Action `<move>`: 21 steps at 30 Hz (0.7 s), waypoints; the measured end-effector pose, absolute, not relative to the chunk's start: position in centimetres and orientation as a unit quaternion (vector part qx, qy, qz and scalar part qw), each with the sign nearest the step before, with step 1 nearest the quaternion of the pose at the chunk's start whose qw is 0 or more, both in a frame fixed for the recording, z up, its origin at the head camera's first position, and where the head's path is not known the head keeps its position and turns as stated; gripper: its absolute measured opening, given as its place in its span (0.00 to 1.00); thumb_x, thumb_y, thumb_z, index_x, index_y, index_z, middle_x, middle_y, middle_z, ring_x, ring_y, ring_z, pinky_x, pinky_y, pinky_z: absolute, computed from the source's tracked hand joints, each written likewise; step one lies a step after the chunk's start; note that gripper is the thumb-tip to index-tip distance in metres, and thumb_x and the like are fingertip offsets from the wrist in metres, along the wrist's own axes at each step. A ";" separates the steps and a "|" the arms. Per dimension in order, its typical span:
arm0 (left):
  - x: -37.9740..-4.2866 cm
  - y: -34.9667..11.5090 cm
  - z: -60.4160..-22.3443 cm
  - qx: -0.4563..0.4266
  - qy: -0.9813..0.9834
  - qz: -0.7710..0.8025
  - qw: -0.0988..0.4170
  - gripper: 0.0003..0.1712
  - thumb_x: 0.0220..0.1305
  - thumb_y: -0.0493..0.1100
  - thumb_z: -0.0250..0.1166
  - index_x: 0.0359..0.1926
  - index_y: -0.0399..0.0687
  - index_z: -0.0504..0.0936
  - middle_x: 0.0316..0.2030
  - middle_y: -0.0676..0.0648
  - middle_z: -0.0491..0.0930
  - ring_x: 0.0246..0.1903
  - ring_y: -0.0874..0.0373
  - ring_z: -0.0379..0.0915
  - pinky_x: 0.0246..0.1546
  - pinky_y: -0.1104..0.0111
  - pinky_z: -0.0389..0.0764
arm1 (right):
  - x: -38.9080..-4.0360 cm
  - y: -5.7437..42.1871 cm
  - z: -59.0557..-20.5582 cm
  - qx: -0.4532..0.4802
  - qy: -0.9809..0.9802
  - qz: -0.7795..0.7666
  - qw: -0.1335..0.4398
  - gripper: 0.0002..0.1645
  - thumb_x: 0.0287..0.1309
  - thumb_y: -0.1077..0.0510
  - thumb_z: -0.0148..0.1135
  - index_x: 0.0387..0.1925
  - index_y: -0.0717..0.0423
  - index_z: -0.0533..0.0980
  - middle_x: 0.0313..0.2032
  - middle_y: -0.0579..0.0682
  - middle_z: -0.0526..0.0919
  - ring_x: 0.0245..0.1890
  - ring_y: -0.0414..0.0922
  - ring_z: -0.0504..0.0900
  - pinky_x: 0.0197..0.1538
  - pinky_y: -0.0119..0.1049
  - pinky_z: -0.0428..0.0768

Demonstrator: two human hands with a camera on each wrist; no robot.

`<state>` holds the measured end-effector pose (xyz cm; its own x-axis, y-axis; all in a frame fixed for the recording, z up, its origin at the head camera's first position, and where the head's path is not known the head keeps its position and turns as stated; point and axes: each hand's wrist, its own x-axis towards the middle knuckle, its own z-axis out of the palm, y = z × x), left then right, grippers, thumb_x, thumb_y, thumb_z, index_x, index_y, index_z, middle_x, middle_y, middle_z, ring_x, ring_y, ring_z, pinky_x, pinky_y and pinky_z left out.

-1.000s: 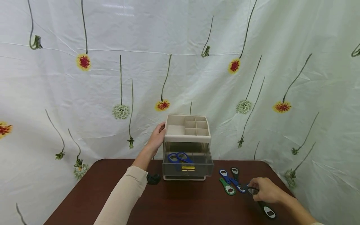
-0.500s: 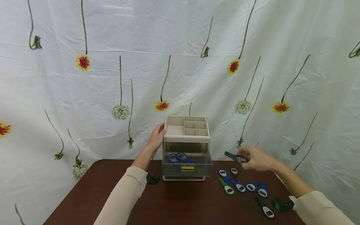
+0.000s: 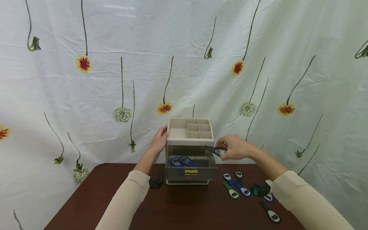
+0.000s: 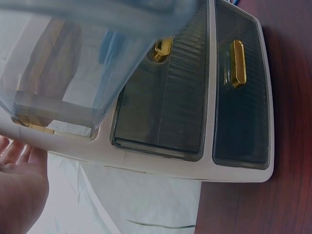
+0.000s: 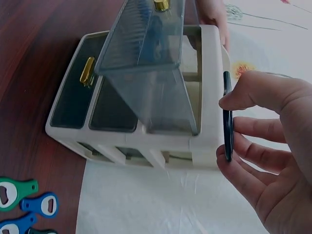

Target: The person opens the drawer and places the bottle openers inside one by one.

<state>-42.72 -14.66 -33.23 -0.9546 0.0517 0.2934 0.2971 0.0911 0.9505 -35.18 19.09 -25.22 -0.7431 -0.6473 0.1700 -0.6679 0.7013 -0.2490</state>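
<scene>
Two hands appear in the head view. We see the right hand (image 3: 234, 147) pinching a black opener (image 3: 212, 149) by its wide end, near the right edge of the pulled-out top drawer (image 3: 175, 175); the narrow end points left. The left hand (image 3: 159, 139) rests against the left side of the cabinet (image 3: 191, 141). Blue openers (image 3: 188, 162) lie in the drawer; loose openers (image 3: 231, 189) lie on the table (image 3: 161, 210), to the right.

In the left wrist view we find the left fingers fairly straight at the cabinet's side, gripping nothing. Two lower drawers (image 4: 165, 117) are closed.

In the right wrist view we see the opener edge-on, thumb on one face, fingertips on the other, with a narrow gap between. We judge it light, stiff and hardly fragile; its thin, smooth body may slip or twist. We recommend holding the rim of the wide end. We note a dark red-brown table with a faint sheen, and a white flower-printed cloth (image 3: 184, 32) hanging at the far side.
</scene>
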 end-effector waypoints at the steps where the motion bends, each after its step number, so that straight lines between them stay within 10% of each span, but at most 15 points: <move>1: -42.7 -14.7 -33.2 -0.119 -0.733 -0.663 0.093 0.30 0.85 0.42 0.43 0.81 0.42 0.53 0.77 0.39 0.56 0.75 0.44 0.54 0.72 0.50 0.59 | -35.3 18.7 -25.3 0.357 -0.922 0.147 0.035 0.23 0.49 0.59 0.71 0.50 0.60 0.83 0.43 0.52 0.85 0.43 0.50 0.82 0.47 0.48 0.81; 21: -42.9 -14.9 -33.4 -0.128 -0.730 -0.665 0.094 0.30 0.85 0.42 0.43 0.81 0.42 0.52 0.77 0.38 0.56 0.74 0.44 0.54 0.71 0.49 0.61 | -37.3 11.6 -28.1 0.361 -0.927 0.088 0.058 0.18 0.49 0.57 0.76 0.43 0.61 0.86 0.35 0.48 0.86 0.34 0.44 0.80 0.44 0.41 0.80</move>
